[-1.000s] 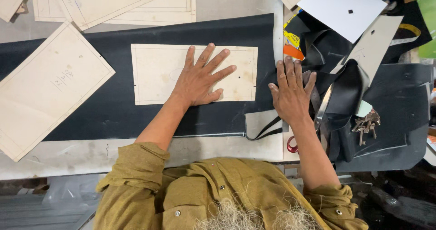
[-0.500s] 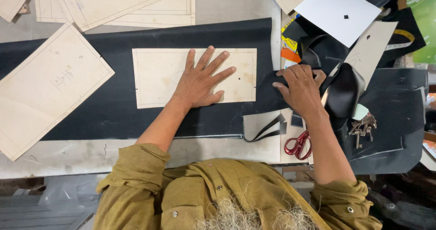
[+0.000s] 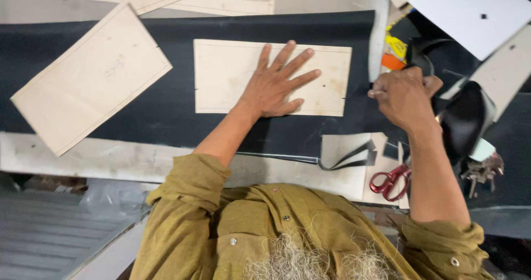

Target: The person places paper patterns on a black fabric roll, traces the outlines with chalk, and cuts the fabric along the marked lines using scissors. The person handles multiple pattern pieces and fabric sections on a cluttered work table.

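Left hand [image 3: 275,87] is lying flat, fingers [image 3: 298,60] spread open, pressing the rectangular cardboard template [image 3: 232,72] onto the dark material sheet [image 3: 166,108] mid-surface. Right hand [image 3: 402,96] is sitting at the sheet's right edge, fingers curled closed around a dark strip [image 3: 416,54]. Red-handled scissors [image 3: 389,180] are lying near right. A second template [image 3: 91,78] is resting on the left. No containers showing.

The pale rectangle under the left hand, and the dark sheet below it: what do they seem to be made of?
The pale rectangle looks like stiff cardboard or thin board, matte: flat, with crisp straight edges and faint stains. The left hand presses flat on it. The dark sheet looks like leather or a leather-like material, with a dull, faint sheen; the cut strips nearby curl softly. Which of the two cannot be told.
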